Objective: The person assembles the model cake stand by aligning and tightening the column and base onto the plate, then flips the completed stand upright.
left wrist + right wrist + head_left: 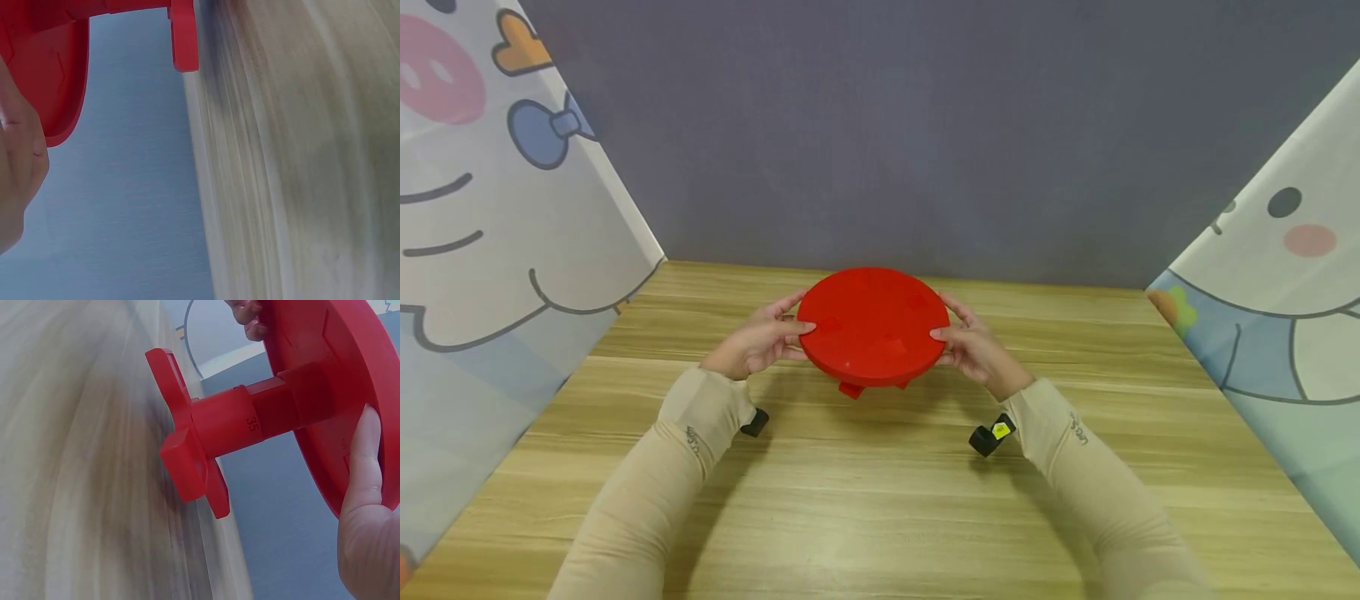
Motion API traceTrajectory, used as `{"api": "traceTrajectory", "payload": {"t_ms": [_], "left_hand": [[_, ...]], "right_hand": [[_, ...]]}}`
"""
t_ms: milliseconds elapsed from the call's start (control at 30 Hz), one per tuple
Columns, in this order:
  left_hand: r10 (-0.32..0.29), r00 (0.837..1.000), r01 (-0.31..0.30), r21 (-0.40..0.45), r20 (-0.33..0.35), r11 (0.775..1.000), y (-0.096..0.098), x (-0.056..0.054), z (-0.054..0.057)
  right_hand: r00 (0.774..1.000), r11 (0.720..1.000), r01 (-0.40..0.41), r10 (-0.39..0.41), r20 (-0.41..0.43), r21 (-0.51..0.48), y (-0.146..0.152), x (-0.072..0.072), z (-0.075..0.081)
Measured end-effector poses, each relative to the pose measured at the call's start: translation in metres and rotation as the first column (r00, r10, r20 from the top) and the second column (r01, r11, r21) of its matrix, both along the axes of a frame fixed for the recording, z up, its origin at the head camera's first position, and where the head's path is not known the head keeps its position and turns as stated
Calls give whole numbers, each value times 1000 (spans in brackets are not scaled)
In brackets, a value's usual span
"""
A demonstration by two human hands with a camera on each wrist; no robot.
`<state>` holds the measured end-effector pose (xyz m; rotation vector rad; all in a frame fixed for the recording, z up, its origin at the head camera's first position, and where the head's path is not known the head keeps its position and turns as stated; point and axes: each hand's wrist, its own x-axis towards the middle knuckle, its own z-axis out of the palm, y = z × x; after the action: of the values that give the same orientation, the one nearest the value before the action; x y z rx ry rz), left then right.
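A red round-topped pedestal stand (874,325) is held level between both hands over the wooden table. Its short central column (234,419), marked "35", ends in several splayed feet (184,465). My left hand (765,337) grips the left rim, thumb on top and fingers at the edge and below. On the opposite side, my right hand (976,350) pinches the right rim the same way, with a finger (365,453) lying along the underside in the right wrist view. Whether the feet touch the tabletop I cannot tell.
The wood-grain table (865,500) extends around the stand to a grey back wall (895,142). Printed cartoon panels (512,192) flank the left and right sides. A black wrist device (992,435) sticks out below the right sleeve, another (755,422) below the left.
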<state>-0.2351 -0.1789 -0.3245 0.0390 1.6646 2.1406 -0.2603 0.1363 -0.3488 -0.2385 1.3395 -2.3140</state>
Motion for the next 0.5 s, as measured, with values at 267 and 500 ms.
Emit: {"api": "traceTrajectory", "payload": {"t_ms": [267, 500], "left_hand": [[-3, 1000, 3, -23, 13, 1000, -1, 1, -6], [3, 1000, -3, -64, 3, 998, -1, 3, -11]], "right_hand": [[1000, 1000, -2, 2, -4, 8, -1, 1, -6], [1000, 1000, -6, 7, -8, 19, -1, 3, -11]]}}
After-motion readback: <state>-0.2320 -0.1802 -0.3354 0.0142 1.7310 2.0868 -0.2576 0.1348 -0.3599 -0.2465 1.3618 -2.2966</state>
